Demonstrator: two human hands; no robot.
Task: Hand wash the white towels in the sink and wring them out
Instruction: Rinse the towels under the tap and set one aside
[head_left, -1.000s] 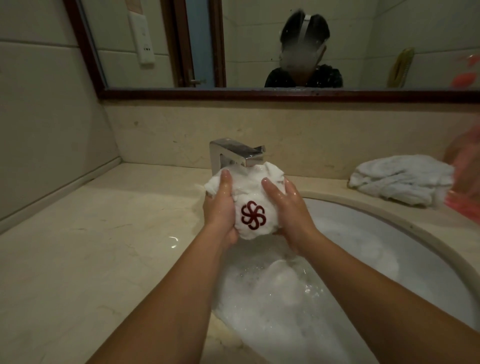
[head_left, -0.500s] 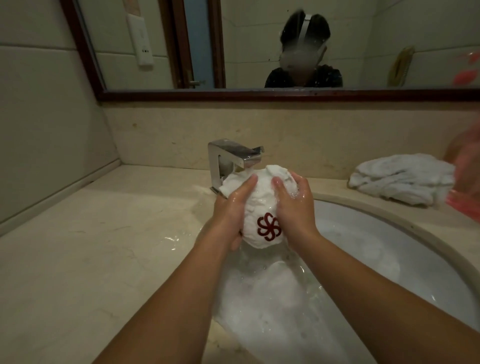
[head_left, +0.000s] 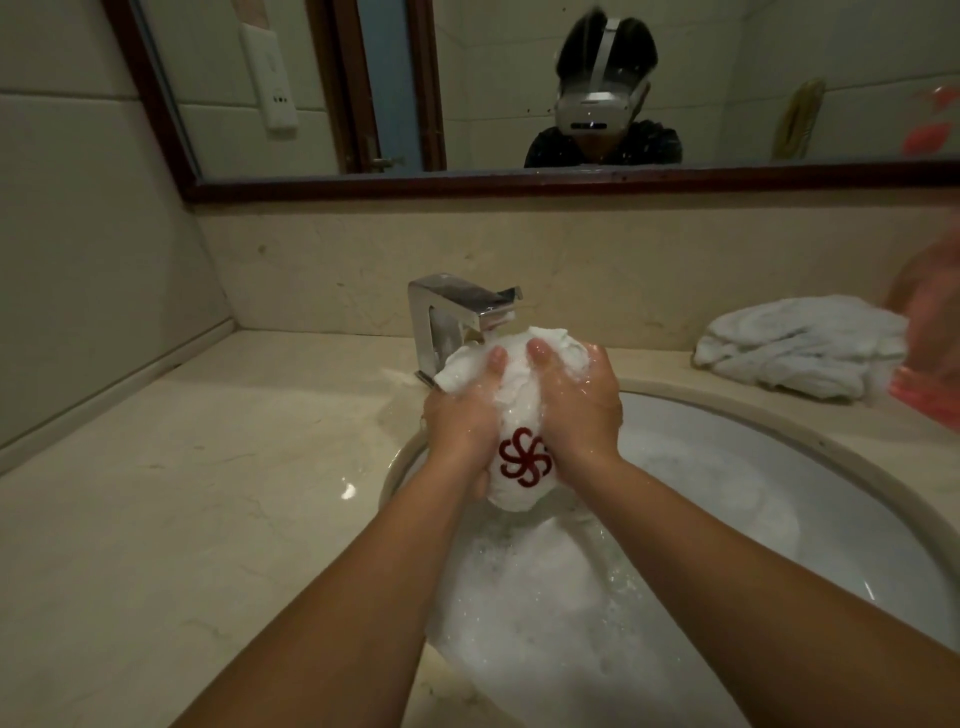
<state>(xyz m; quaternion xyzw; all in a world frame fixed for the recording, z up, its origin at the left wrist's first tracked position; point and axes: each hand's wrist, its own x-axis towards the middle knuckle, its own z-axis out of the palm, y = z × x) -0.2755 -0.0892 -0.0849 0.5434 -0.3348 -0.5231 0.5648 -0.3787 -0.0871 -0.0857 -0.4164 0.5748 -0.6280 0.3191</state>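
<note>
Far left I have tiled wall, then bare beige stone countertop (head_left: 182, 493) with a few wet glints near the basin edge. Above it is a dark wood-framed mirror (head_left: 519, 182); in the reflection I see a white wall plate (head_left: 270, 78), a door edge, and the person wearing a white headset (head_left: 597, 98). A square chrome faucet (head_left: 447, 306) stands at the back of the basin with its spout pointing right; I can't tell if water is running. Just in front of the spout and slightly below it, the left hand (head_left: 462, 415) is clenched around the left side of the white towel (head_left: 519, 395), with the thumb pressed on top and the other fingers wrapped underneath, mostly hidden. The towel is bunched into a tight wet ball, held up above the water and squeezed between both hands. A dark red pinwheel logo (head_left: 522, 457) faces me on its lower front. The right hand (head_left: 579, 410) grasps the right side the same way, thumb on top beside the left thumb, skin wet with bits of foam. Below them the round white sink (head_left: 831, 519) holds soapy water, with suds (head_left: 545, 623) thick under the forearms. Further right, a second white towel (head_left: 800, 348) lies crumpled on the counter behind the rim, apart from the hands. At the far right edge is a blurred pinkish object (head_left: 930, 364); I can't tell what it is.
</note>
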